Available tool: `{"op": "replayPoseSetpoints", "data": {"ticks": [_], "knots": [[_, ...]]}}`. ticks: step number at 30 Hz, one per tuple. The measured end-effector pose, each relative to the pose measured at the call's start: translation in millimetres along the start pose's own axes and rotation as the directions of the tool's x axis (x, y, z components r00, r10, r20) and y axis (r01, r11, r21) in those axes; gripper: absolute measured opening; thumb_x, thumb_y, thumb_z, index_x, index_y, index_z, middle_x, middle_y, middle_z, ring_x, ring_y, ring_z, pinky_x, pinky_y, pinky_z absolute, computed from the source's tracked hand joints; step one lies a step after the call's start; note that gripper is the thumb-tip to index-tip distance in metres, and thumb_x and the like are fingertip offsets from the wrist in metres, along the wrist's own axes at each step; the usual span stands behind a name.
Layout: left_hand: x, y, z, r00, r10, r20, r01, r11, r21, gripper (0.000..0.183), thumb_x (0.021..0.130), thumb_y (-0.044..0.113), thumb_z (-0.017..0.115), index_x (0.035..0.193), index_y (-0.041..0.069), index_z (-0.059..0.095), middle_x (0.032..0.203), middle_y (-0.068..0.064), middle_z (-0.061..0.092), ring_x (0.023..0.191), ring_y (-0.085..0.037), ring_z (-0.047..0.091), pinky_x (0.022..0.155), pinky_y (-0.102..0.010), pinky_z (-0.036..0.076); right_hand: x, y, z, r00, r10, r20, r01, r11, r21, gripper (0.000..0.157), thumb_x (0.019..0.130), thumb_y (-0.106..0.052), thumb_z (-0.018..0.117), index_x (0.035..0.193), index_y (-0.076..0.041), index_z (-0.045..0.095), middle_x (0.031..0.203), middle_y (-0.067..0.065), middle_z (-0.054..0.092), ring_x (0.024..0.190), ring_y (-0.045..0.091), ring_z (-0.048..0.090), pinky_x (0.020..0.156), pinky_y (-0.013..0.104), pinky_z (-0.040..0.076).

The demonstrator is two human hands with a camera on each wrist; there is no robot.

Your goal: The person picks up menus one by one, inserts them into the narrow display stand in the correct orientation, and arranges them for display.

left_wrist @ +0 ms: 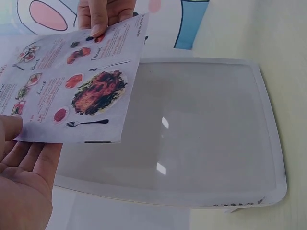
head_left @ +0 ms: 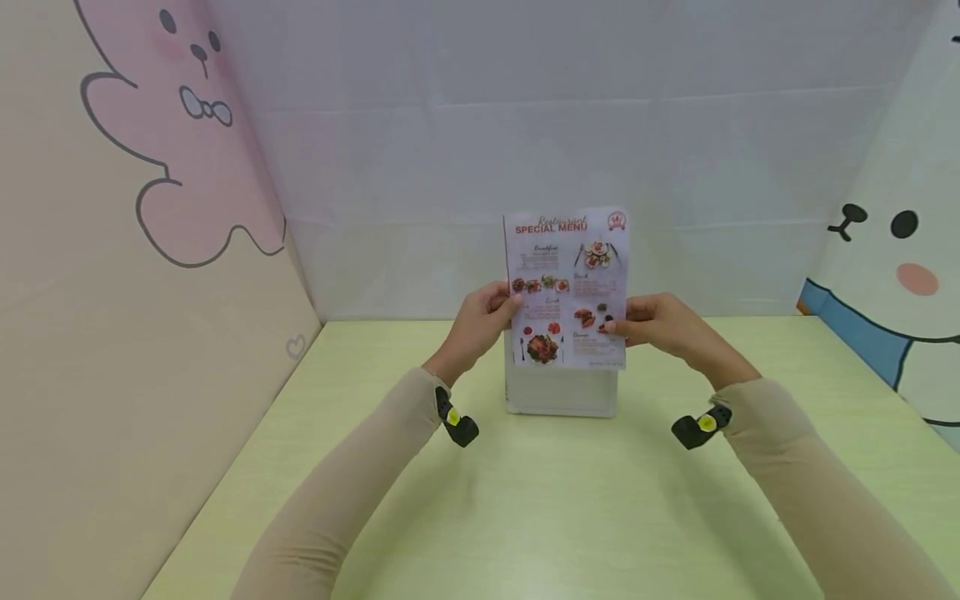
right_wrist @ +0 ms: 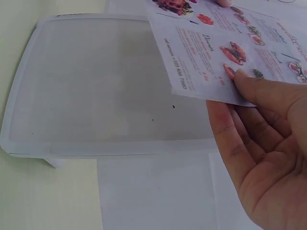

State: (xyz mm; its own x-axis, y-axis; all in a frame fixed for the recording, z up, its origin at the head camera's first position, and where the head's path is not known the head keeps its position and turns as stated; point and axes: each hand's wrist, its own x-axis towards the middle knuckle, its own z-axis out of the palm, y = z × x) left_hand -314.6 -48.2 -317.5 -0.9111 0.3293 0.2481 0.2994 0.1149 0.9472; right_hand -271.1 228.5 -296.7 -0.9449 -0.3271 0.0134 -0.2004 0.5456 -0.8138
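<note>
Menu sheet (head_left: 567,289), head view: held up before upper part of white board (head_left: 561,393), near far edge of table (head_left: 562,500); seen slightly offset toward board's right edge.
Left hand (head_left: 480,323), head view: pinching sheet's left edge, with thumb in front.
Right hand (head_left: 667,325), head view: pinching right edge, a little lower than on the left; better matched in height, to avoid skewing the sheet.
Board's lower edge, head view: visible beneath sheet; useful as a guide for squaring up.
Sheet's near edge, left wrist view: apparently apart from board face; curled fingers behind, likely to hinder flush contact. Best drawn out toward the side edge.
Board's lower corner, left wrist view: marked with dark flecks on rim.
Thumb and fingers, right wrist view: closed lightly on sheet near its bottom corner; enough, judging by the flat print. Better not squeezed harder, for fear of creasing.
Board foot (right_wrist: 53,162), right wrist view: jutting beyond rim near lower corner; worth not bumping.
</note>
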Motion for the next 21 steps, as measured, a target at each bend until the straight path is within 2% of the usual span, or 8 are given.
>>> {"op": "replayPoseSetpoints", "data": {"ticks": [13, 21], "knots": [[9.1, 6.3, -4.7, 0.999, -0.038, -0.028, 0.038, 0.999, -0.015, 0.031, 0.094, 0.012, 0.062, 0.123, 0.002, 0.058, 0.115, -0.018, 0.068, 0.096, -0.021, 0.067, 0.086, -0.033, 0.055, 12.9, -10.8, -12.1, 0.999, -0.021, -0.036, 0.021, 1.0, -0.007, 0.045, 0.095, -0.032, 0.06, 0.129, -0.002, 0.057, 0.123, 0.02, 0.064, 0.101, 0.03, 0.067, 0.101, 0.056, 0.042], [13.4, 10.1, -6.9, 0.997, -0.078, 0.0, 0.077, 0.996, 0.051, 0.032, 0.093, 0.013, 0.064, 0.123, 0.005, 0.058, 0.115, -0.015, 0.068, 0.098, -0.022, 0.067, 0.089, -0.036, 0.054, 19.3, -17.0, -18.3, 0.997, -0.022, -0.067, 0.022, 1.0, -0.012, 0.044, 0.096, -0.03, 0.059, 0.129, 0.0, 0.057, 0.125, 0.021, 0.063, 0.105, 0.031, 0.066, 0.099, 0.05, 0.046]]}}
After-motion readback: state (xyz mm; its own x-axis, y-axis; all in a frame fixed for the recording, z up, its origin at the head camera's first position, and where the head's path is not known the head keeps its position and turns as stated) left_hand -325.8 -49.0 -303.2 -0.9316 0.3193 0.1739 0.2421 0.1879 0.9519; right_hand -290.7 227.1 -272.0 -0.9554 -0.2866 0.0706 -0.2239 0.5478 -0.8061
